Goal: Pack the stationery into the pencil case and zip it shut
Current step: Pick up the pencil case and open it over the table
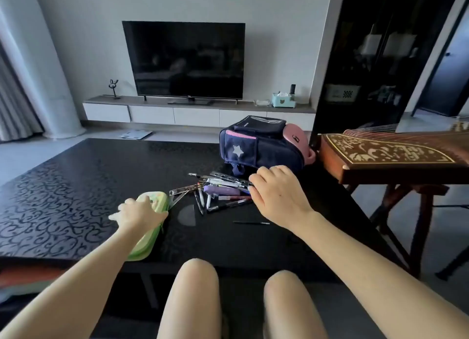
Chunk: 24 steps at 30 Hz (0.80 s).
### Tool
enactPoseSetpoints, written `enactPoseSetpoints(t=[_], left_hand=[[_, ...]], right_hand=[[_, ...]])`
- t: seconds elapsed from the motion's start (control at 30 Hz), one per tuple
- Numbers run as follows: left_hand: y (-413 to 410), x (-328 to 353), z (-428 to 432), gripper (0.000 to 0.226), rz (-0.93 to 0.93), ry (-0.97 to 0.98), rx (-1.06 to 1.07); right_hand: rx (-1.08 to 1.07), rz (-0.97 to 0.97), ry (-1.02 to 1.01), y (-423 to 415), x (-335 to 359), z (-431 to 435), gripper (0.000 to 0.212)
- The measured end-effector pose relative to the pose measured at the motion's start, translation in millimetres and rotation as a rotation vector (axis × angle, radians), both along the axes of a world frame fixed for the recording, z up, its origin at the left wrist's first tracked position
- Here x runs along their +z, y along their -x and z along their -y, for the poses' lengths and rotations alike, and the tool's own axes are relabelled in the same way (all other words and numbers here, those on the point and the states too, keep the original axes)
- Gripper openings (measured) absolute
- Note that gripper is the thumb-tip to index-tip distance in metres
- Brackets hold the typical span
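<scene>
Early stage, I'd say: green hard-shell pencil case (157,200) lies lid-down at the near left of the black patterned table (63,186), while the loose pile of pens and rulers (220,194) sits just right of it, unpacked. Left hand (140,213) holds the case, fingers curled over the lid, thumb along its right edge. Right hand (276,194) arches over the pile's right end with fingertips hidden, so I can't tell whether it grips anything; next move calls for opening the case, then gathering the pile.
</scene>
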<state>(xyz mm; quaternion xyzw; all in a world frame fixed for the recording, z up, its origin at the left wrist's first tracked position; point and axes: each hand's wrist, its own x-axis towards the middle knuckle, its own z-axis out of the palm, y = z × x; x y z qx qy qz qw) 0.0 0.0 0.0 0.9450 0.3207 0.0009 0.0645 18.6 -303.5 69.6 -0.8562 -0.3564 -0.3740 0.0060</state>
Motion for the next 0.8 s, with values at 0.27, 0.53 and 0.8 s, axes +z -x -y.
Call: enactPoseSetpoints(t=[0.27, 0.53, 0.8], left_hand=[[-20.5, -44.7, -39.6, 0.119, -0.109, 0.276, 0.125], [-21.0, -34.9, -35.6, 0.125, -0.230, 0.263, 0.036], [-9.4, 10.2, 20.1, 0.117, 0.401, 1.018, 0.042]], right_hand=[[0.014, -0.188, -0.006, -43.7, -56.8, -34.7, 0.032], [0.082, -0.651, -0.057, -47.3, -94.8, -69.1, 0.033], [0.318, -1.455, -0.619, -27.1, -83.4, -117.8, 0.045]])
